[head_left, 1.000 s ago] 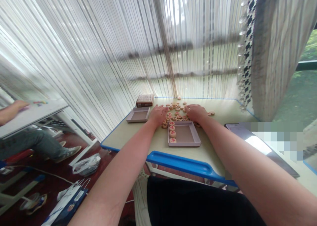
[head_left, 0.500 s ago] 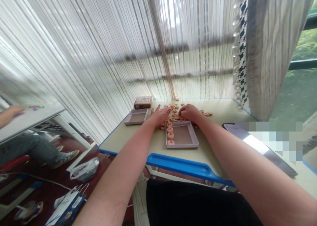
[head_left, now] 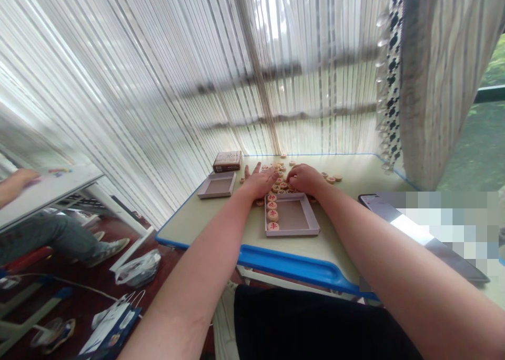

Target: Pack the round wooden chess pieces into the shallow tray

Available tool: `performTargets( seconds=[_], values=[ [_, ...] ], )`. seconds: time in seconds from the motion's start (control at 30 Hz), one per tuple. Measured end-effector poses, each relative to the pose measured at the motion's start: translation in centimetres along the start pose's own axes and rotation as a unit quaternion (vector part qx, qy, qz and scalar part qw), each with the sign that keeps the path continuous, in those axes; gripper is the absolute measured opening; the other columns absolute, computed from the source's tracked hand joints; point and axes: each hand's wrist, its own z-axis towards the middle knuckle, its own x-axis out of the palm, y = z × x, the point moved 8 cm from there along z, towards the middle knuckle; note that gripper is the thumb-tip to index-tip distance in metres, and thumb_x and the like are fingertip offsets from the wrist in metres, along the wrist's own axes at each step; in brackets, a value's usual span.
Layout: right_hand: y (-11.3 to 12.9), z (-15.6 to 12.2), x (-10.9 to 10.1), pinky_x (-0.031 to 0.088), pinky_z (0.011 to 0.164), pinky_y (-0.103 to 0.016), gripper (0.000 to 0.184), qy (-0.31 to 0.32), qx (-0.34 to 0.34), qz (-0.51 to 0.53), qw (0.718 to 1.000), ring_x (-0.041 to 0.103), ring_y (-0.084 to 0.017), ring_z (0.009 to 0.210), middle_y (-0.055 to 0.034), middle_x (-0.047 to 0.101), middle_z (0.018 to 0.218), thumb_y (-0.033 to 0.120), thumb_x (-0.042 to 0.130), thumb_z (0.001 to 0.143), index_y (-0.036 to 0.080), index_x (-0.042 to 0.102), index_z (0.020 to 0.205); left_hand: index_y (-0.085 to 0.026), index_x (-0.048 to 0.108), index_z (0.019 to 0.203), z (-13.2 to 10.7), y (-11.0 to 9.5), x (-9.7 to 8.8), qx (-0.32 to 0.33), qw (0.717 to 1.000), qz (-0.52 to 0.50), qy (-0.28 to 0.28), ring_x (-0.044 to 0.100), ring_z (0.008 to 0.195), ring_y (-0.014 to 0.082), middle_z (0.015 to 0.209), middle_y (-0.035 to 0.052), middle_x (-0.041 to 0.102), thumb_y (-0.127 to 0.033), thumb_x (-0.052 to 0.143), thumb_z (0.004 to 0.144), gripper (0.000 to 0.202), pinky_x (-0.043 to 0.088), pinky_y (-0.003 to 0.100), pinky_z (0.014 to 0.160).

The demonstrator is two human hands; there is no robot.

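A grey shallow tray (head_left: 294,230) lies on the pale desk (head_left: 213,215) in front of me, with round wooden chess pieces (head_left: 272,216) in a column along its left side. Behind it is a loose heap of more pieces (head_left: 281,169). My left hand (head_left: 258,181) lies flat on the heap's left part, fingers spread. My right hand (head_left: 304,178) rests curled on the heap's right part, just beyond the tray's far edge; what its fingers hold is hidden.
A second grey tray (head_left: 218,185) and a brown box (head_left: 228,161) sit at the desk's far left. A phone (head_left: 418,231) lies at the right. Curtains (head_left: 434,81) hang behind the desk. Another person's leg (head_left: 59,239) and bags (head_left: 138,268) are at left on the floor.
Both hands have shifted slightly left over the heap. My right hand has curled more tightly near the tray's far edge.
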Motion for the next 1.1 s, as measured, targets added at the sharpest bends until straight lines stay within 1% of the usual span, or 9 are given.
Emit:
performTargets(
  seconds=[0.17,0.33,0.43,0.5,0.63,0.73,0.87,0.97,1.1],
  values=[
    [-0.5,0.1,0.1,0.039,0.086,-0.024,0.030,-0.009,0.007,0.019,1.000,0.057,-0.017,0.091,-0.0027,0.066,0.099,0.021,0.045,0.073,0.024,0.070,0.090,-0.030,0.049,0.121,0.0,-0.2,-0.8,0.002,0.999,-0.015,-0.032,0.033,0.126,0.0256,0.128,0.0040,0.050,-0.046,0.014,0.089,0.050,0.012,0.056,0.103],
    [-0.8,0.1,0.7,0.039,0.083,-0.020,0.029,0.030,-0.012,0.040,0.999,0.058,-0.015,0.088,0.0004,0.067,0.095,0.019,0.046,0.072,0.025,0.072,0.084,-0.023,0.064,0.099,-0.6,0.4,-1.8,-0.020,0.998,-0.021,-0.064,0.055,0.102,0.0187,0.097,0.0056,0.067,-0.041,0.010,0.091,0.058,0.023,0.047,0.101],
    [-0.9,-0.1,0.6,0.040,0.083,-0.021,0.028,0.036,-0.004,0.020,0.999,0.058,-0.016,0.087,-0.0009,0.067,0.092,0.019,0.047,0.072,0.024,0.072,0.083,-0.022,0.061,0.103,-0.8,0.6,-2.4,-0.027,0.995,-0.029,-0.097,0.053,0.105,0.0177,0.103,0.0061,0.065,-0.043,0.009,0.090,0.058,0.029,0.040,0.098],
    [-1.0,-0.1,0.2,0.039,0.084,-0.023,0.028,0.016,0.010,0.000,1.000,0.057,-0.017,0.089,-0.0037,0.066,0.095,0.019,0.045,0.074,0.022,0.071,0.082,-0.024,0.056,0.112,-0.7,0.6,-2.3,-0.029,0.994,-0.030,-0.103,0.046,0.114,0.0193,0.114,0.0054,0.060,-0.044,0.010,0.090,0.055,0.029,0.041,0.099],
    [-1.1,-0.1,-0.3,0.038,0.086,-0.025,0.031,-0.042,0.007,-0.001,0.999,0.055,-0.016,0.095,-0.0054,0.060,0.109,0.019,0.039,0.079,0.022,0.069,0.087,-0.030,0.046,0.124,0.0,0.3,-0.6,-0.014,0.999,-0.021,-0.037,0.030,0.128,0.0249,0.129,0.0026,0.048,-0.046,0.013,0.090,0.050,0.020,0.051,0.102],
    [-1.1,0.0,-0.3,0.037,0.087,-0.024,0.030,-0.053,0.000,0.008,0.999,0.053,-0.016,0.097,-0.0042,0.059,0.109,0.017,0.041,0.077,0.024,0.068,0.089,-0.029,0.051,0.117,0.3,-0.2,0.0,0.012,1.000,-0.017,-0.011,0.036,0.124,0.0251,0.125,0.0037,0.052,-0.045,0.013,0.090,0.050,0.022,0.052,0.101],
    [-1.8,-0.2,-0.8,0.039,0.080,-0.026,0.030,-0.072,0.037,-0.010,0.997,0.054,-0.017,0.087,-0.0054,0.061,0.099,0.018,0.038,0.078,0.022,0.067,0.087,-0.022,0.060,0.100,0.0,-0.6,-0.5,0.023,0.999,-0.021,-0.024,0.052,0.105,0.0213,0.106,0.0072,0.061,-0.045,0.011,0.090,0.055,0.035,0.043,0.094],
    [-2.1,-0.4,-0.9,0.040,0.076,-0.027,0.029,-0.069,0.054,-0.013,0.996,0.055,-0.017,0.084,-0.0056,0.061,0.098,0.020,0.038,0.079,0.022,0.067,0.086,-0.021,0.061,0.096,-0.2,-1.0,-0.7,0.030,0.999,-0.031,-0.027,0.053,0.102,0.0186,0.103,0.0072,0.062,-0.044,0.009,0.090,0.057,0.038,0.037,0.092],
    [-2.2,-0.7,-1.6,0.039,0.076,-0.027,0.030,-0.095,0.066,-0.012,0.993,0.055,-0.018,0.086,-0.0065,0.061,0.099,0.021,0.039,0.078,0.021,0.067,0.086,-0.023,0.063,0.090,-0.4,-1.5,-0.7,0.039,0.998,-0.037,-0.035,0.051,0.106,0.0184,0.108,0.0040,0.060,-0.046,0.007,0.089,0.060,0.034,0.039,0.095]
  ],
)
